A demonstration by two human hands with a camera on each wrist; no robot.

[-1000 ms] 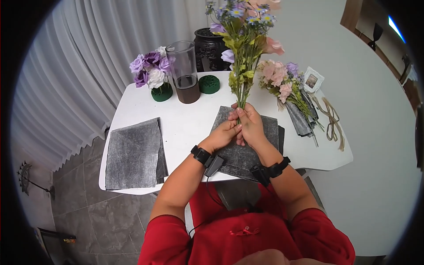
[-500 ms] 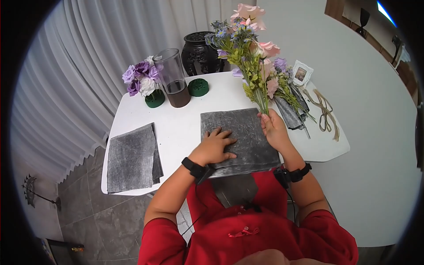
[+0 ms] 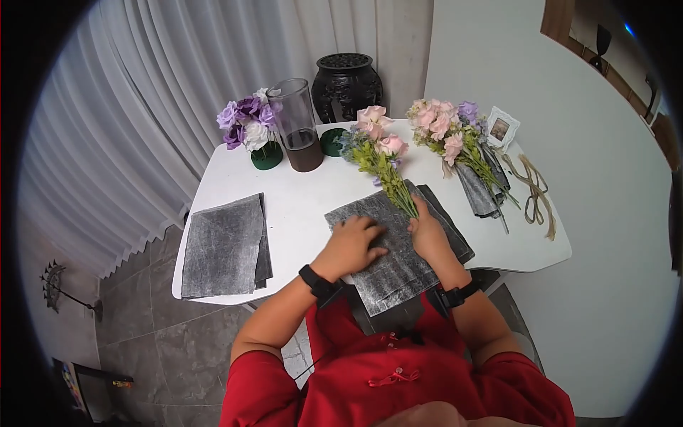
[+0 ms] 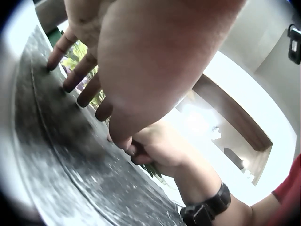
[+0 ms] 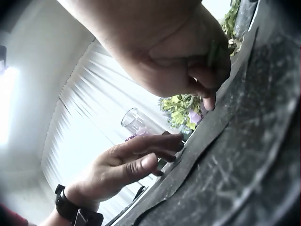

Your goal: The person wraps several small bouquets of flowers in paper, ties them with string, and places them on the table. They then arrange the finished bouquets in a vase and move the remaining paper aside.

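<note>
In the head view my right hand (image 3: 431,238) grips the green stems of a flower bouquet (image 3: 380,149) with pink roses, small blue blooms and leaves. The bouquet lies low and slants up to the left, over the far edge of a stack of dark grey wrapping sheets (image 3: 398,267). My left hand (image 3: 350,247) rests with spread fingers on the left part of that stack; in the left wrist view its fingertips (image 4: 70,87) reach down to the grey sheet. The top sheet is turned at an angle, one corner past the table's front edge.
A second pile of grey sheets (image 3: 222,249) lies at left on the white table (image 3: 299,235). Behind stand purple and white flowers (image 3: 249,121), a glass vase (image 3: 295,128) and green foam (image 3: 331,141). At right are a wrapped bouquet (image 3: 455,142), twine (image 3: 530,188) and a small frame (image 3: 501,128).
Both hands held the stems at first; the left then let go and came down onto the sheets. The right hand lowered the bouquet over the stack, and the top sheet turned askew.
</note>
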